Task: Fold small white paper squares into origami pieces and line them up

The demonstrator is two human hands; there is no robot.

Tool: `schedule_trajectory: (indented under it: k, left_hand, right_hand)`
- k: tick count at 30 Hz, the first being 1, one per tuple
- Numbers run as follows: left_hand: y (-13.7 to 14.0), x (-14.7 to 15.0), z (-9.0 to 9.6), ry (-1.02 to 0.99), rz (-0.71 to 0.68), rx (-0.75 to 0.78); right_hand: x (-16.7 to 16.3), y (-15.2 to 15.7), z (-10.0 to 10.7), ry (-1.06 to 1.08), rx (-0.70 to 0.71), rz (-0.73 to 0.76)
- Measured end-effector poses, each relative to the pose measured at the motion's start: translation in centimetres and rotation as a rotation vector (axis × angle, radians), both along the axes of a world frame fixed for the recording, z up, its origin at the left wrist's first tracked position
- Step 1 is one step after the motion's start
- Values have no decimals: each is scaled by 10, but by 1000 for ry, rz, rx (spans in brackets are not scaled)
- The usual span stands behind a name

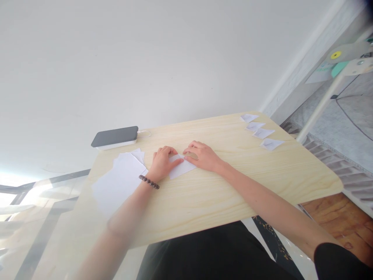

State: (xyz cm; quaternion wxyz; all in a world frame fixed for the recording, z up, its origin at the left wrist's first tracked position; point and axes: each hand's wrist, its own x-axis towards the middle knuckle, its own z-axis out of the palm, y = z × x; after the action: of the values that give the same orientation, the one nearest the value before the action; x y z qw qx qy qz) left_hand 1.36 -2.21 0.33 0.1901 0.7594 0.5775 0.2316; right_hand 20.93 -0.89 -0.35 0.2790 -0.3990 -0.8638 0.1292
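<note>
A small folded piece of white paper lies on the light wooden table, between my two hands. My left hand, with a dark beaded bracelet at the wrist, grips the paper's left side, thumb on top. From the right, my right hand holds the upper right part of the same paper with thumb and fingers pinched near its top edge. The fingertips of both hands nearly meet there and partly hide that edge.
Loose white sheets lie to the left, partly under my left forearm. A dark rectangular device on a white base, with a white cable, stands at the back left. Several folded white paper pieces form a row at the back right. A wall borders the table's far edge.
</note>
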Motion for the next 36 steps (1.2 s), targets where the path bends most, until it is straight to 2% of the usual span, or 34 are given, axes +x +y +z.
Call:
schedule_trajectory:
  k: [5,10,19,26,31,36]
  left_hand:
    - [-3,0,4,-237,-39,-123]
    - [-8,3,10,-399,-78,-163]
    - [-12,3,16,-285,-106,-242]
    - [-12,4,13,-200,-255,-107]
    - [-13,5,13,-199,-272,-76]
    - [-11,2,13,-285,-246,-142]
  right_hand:
    - [0,0,3,81,-90,51]
    - [0,-1,4,147,-170,72]
    - [-2,-5,9,190,-245,169]
    - [-1,-7,9,127,-265,195]
    - [-2,-7,10,121,-308,193]
    - [-2,-5,14,148,-390,223]
